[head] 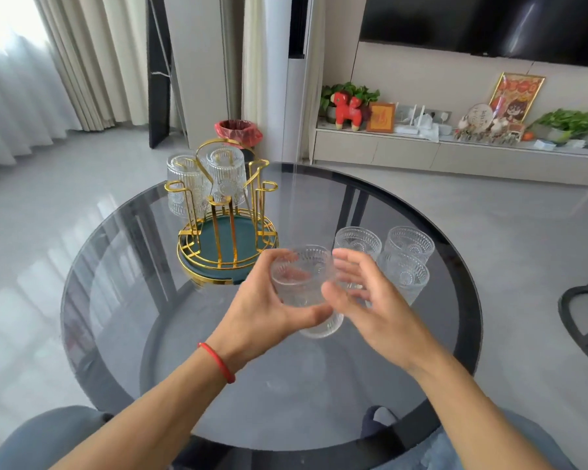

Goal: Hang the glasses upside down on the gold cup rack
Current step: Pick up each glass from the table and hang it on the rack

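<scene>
The gold cup rack (227, 252) with a dark green base stands on the far left of the round glass table (184, 368). Two ribbed clear glasses (187, 188) (226, 176) hang upside down on its back prongs. My left hand (269, 310) grips a clear embossed glass (301, 283) upright above the table's middle. My right hand (367, 300) is beside that glass with fingers spread, touching or nearly touching its right side. Three more glasses (357, 240) (409, 244) (404, 276) stand upright just behind my right hand.
A bin with a red liner (239, 130) stands on the floor behind the rack. A low cabinet (421, 154) with ornaments and plants runs along the far wall. A dark chair frame (581, 320) sits at the right. My knees show below the table's near edge.
</scene>
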The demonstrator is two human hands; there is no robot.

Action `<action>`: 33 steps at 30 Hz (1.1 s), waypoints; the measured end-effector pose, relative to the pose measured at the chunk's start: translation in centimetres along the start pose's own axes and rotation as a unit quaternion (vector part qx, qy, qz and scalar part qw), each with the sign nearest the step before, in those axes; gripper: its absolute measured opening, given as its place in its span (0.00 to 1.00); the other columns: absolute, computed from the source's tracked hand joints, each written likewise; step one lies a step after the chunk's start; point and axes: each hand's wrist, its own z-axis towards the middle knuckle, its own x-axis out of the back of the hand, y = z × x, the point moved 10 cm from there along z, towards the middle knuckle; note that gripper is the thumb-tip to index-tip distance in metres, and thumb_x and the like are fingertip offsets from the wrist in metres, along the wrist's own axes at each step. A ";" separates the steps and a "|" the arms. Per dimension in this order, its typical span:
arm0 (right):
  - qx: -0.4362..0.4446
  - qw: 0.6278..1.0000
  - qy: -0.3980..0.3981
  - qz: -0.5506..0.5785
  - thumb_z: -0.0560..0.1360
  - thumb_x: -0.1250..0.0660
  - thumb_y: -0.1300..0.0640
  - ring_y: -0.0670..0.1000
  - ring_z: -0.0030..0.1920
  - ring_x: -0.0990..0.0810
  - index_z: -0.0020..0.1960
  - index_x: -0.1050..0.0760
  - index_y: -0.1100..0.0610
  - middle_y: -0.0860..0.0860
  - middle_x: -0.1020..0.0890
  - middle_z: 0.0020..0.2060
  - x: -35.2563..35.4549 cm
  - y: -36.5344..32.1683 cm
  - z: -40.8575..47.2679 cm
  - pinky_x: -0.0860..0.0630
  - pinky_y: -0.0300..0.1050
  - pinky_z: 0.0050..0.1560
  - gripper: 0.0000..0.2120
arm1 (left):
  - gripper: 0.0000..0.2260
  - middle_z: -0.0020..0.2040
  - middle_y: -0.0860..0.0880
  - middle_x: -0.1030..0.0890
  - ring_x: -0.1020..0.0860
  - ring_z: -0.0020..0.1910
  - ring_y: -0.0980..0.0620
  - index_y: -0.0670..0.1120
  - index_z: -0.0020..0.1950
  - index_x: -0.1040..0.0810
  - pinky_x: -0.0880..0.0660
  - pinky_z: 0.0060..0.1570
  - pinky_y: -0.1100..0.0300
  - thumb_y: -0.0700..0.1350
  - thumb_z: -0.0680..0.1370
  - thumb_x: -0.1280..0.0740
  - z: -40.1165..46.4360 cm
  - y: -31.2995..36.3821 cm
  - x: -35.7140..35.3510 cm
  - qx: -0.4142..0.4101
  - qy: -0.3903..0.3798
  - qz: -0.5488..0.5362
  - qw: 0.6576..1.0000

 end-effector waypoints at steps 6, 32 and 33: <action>-0.088 0.976 -0.004 0.201 0.77 0.36 0.36 0.49 0.66 0.19 0.63 0.23 0.40 0.41 0.20 0.66 -4.0 0.7 2.7 0.18 0.54 0.61 0.18 | 0.39 0.62 0.43 0.17 0.17 0.60 0.46 0.53 0.66 0.29 0.25 0.67 0.42 0.52 0.60 0.15 1.5 -1.8 2.4 0.090 0.043 -0.214 0.972; 0.132 0.961 0.217 -0.107 0.66 0.17 0.45 0.49 0.67 0.23 0.73 0.26 0.54 0.48 0.21 0.66 6.0 -13.3 19.6 0.26 0.50 0.70 0.39 | 0.27 0.71 0.41 0.32 0.37 0.72 0.37 0.46 0.73 0.33 0.30 0.69 0.41 0.59 0.79 0.35 3.3 -5.5 6.4 0.105 -0.116 0.565 0.810; 0.131 0.965 0.198 -0.112 0.67 0.17 0.46 0.51 0.68 0.24 0.73 0.26 0.55 0.50 0.21 0.68 5.5 -13.5 20.7 0.27 0.52 0.71 0.39 | 0.27 0.71 0.41 0.32 0.35 0.71 0.38 0.46 0.73 0.33 0.30 0.69 0.42 0.59 0.79 0.35 3.3 -5.6 6.4 0.109 -0.116 0.560 0.813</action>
